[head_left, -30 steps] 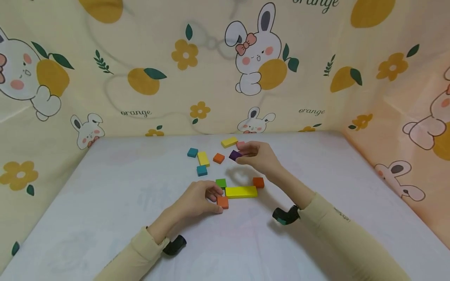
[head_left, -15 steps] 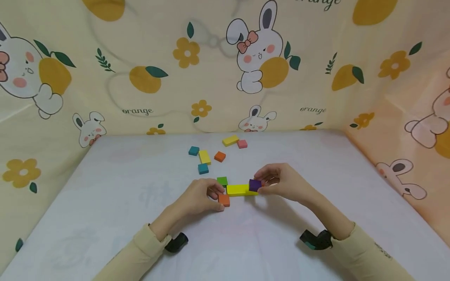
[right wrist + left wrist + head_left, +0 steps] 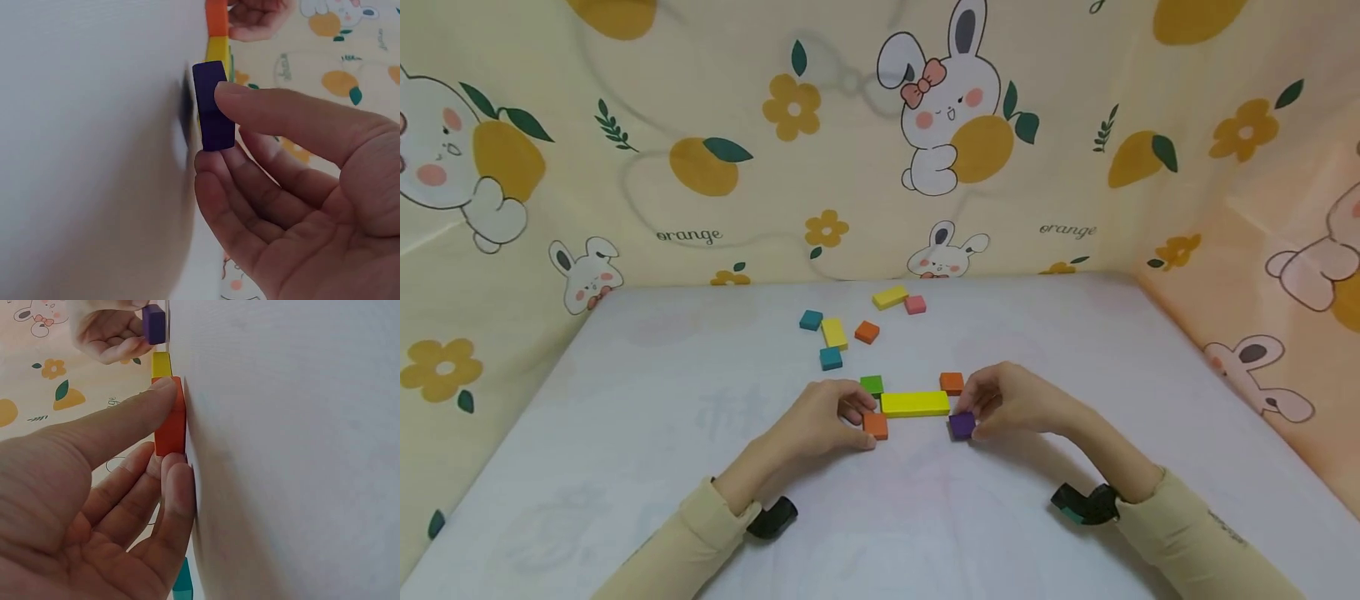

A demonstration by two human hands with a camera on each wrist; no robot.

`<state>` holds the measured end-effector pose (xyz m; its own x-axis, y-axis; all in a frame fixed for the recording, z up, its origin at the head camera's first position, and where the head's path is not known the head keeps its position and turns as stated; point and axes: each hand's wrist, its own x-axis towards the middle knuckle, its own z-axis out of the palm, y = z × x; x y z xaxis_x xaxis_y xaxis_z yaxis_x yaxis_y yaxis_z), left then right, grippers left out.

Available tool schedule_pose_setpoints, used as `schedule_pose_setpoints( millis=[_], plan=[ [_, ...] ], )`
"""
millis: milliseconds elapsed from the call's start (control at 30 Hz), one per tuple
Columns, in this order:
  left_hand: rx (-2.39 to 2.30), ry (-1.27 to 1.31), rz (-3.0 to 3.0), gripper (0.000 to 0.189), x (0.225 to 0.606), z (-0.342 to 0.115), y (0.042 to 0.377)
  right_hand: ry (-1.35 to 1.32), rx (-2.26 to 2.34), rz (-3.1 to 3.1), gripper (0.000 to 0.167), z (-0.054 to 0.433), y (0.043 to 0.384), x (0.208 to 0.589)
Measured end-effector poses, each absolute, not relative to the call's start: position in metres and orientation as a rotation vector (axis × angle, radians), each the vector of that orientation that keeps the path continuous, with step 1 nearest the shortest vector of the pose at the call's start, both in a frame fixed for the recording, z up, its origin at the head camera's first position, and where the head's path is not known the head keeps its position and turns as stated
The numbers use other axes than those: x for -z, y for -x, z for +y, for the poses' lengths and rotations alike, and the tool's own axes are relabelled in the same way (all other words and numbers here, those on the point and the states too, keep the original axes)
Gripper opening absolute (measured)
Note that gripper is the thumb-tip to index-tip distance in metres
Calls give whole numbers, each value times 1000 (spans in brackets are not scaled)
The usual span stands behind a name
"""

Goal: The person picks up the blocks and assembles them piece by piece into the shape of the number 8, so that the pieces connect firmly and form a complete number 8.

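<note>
Only the head view shows a pink block [image 3: 915,305] beyond the purple block [image 3: 962,426].

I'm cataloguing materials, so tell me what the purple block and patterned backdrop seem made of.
Purple block: perhaps painted wood or plastic; smooth, fairly matte, evenly coloured, no visible grain. Patterned backdrop: likely thin printed fabric or plastic sheeting; soft creases show.

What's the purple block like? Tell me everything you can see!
The purple block is small, dark and boxy, with flat faces and one plain color; it could be painted wood, but I can't be sure. The right hand pinches it between thumb and fingers. It's low at the table, by the right end of the long yellow block, on the person's side. I can't tell whether it touches either one.
</note>
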<state>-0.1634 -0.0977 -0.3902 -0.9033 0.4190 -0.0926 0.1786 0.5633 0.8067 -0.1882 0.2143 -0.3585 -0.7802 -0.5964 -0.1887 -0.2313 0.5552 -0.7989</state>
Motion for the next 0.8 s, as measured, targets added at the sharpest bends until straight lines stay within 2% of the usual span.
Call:
schedule_pose_setpoints(
  millis=[800],
  plan=[
    [-1232,-488,2540,37,387,-96,162,641,1053,2451,30,209,187,363]
  ],
)
